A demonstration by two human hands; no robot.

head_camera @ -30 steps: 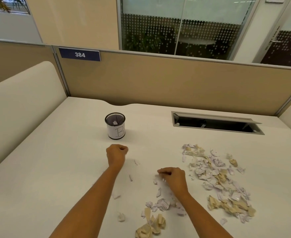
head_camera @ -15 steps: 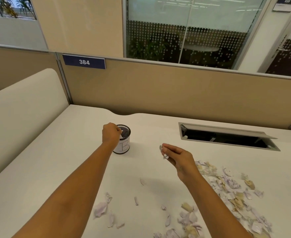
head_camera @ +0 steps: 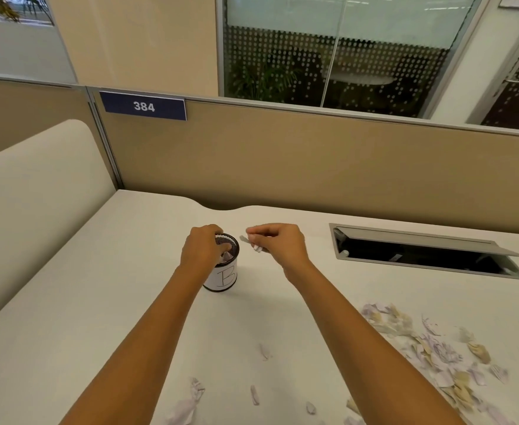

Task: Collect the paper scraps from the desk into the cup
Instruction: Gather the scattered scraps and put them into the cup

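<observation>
The cup (head_camera: 224,271), a black mesh cylinder with a white label marked "B", stood upright on the table (head_camera: 99,302), mouth up. The left hand (head_camera: 201,250) had moved over its rim, fingers curled into the mouth. The right hand (head_camera: 278,243) had come just beside it, pinching white scraps (head_camera: 256,247). Loose scraps (head_camera: 429,348) lay nearer.

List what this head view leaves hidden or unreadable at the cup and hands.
- Cup fill level: left hand covers the mouth.
- Left hand's remaining contents: fingers curl inside the rim.
- Scraps in the right hand: count hidden by fingers, blurred.
- Scrap pile: cut off by the bottom edge.
</observation>
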